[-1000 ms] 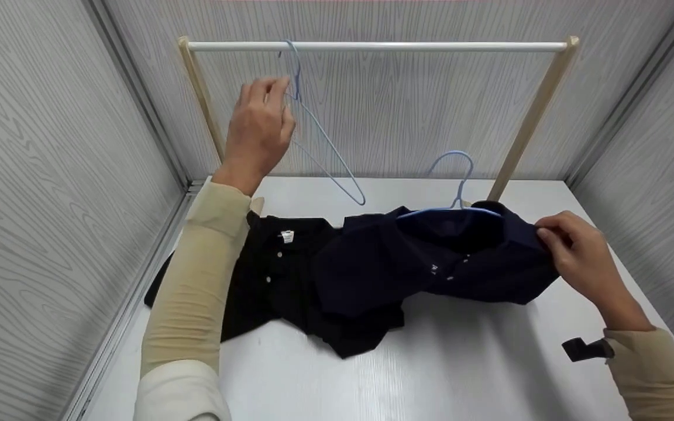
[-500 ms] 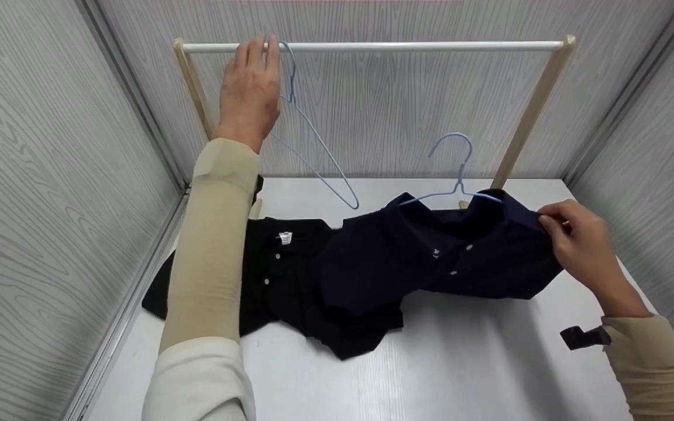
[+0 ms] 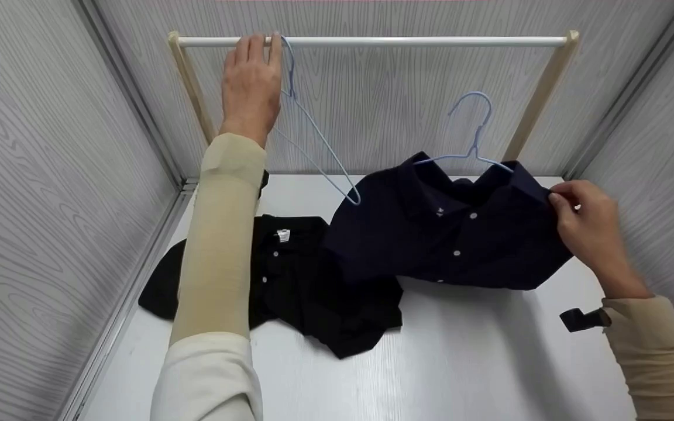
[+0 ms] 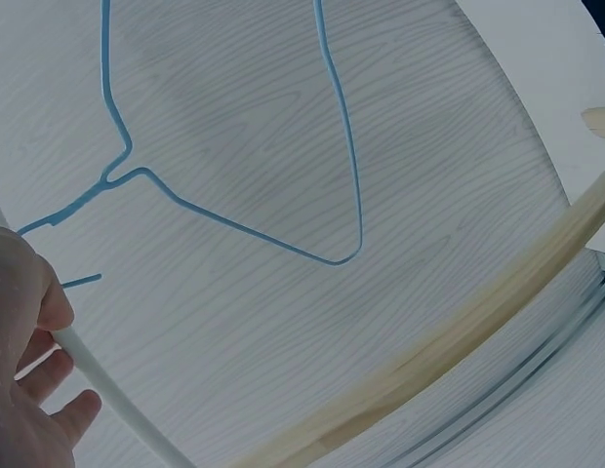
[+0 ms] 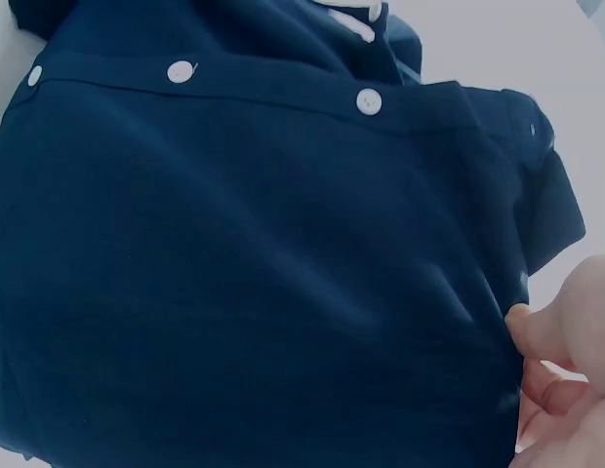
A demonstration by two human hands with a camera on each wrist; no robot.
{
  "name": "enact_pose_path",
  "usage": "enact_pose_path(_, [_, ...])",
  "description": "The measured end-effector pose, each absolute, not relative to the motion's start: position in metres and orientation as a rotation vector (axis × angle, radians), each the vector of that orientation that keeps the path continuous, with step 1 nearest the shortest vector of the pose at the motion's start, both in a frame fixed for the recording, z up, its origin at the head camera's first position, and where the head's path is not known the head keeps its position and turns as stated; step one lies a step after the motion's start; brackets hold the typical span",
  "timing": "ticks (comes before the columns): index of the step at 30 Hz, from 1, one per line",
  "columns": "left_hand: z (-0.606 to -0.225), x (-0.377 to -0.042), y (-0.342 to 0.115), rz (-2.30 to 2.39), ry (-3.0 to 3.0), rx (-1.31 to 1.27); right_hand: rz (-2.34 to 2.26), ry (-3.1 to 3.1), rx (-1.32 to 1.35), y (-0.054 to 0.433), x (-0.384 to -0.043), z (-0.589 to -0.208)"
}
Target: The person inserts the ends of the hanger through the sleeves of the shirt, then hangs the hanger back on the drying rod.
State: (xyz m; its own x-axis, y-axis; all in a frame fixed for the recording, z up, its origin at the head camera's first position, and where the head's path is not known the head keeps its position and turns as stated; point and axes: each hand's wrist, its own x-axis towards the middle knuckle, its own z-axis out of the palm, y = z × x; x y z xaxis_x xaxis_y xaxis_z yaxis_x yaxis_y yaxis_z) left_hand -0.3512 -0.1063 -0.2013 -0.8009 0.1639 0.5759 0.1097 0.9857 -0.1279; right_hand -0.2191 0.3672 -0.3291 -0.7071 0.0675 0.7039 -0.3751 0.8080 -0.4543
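My left hand (image 3: 250,88) is on the white rail (image 3: 407,41) of a clothes rack, its fingers over the top. The left wrist view shows the thumb and fingers around the rail (image 4: 122,405), right by the hook of a bare blue wire hanger (image 3: 319,131). With thumb and fingers, my right hand (image 3: 590,225) pinches the shoulder of a navy button-up shirt (image 3: 430,240), holding it up over the table. A second blue hanger (image 3: 476,149) sits inside the shirt's collar, its hook upright and below the rail. The right wrist view shows the pinched cloth edge and white buttons (image 5: 369,101).
A black buttoned garment (image 3: 296,280) lies on the white table (image 3: 430,362), partly beneath the navy shirt and behind my left sleeve. Wooden rack posts (image 3: 539,96) stand at either side. Wood-grain panels (image 3: 38,175) enclose the table at the back and sides.
My left hand has risen from beside the bare hanger onto the rail. My right hand has lifted the navy shirt with its hanger upward, and the hook is now nearer the rail.
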Motion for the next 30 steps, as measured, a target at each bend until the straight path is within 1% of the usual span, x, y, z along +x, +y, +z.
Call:
enact_pose_path(12, [-0.193, -0.352, -0.102, 0.051, -2.524, -0.196, 0.734, -2.202, 0.048, 0.364, -0.224, -0.293])
enact_pose_path(17, [-0.191, -0.353, -0.1, 0.076, -2.519, -0.211, 0.704, -2.173, 0.028, 0.367, -0.227, -0.279])
enact_pose_path(30, [-0.19, -0.354, -0.1, 0.069, -2.564, -0.215, 0.598, -2.185, -0.152, 0.38, -0.238, -0.258])
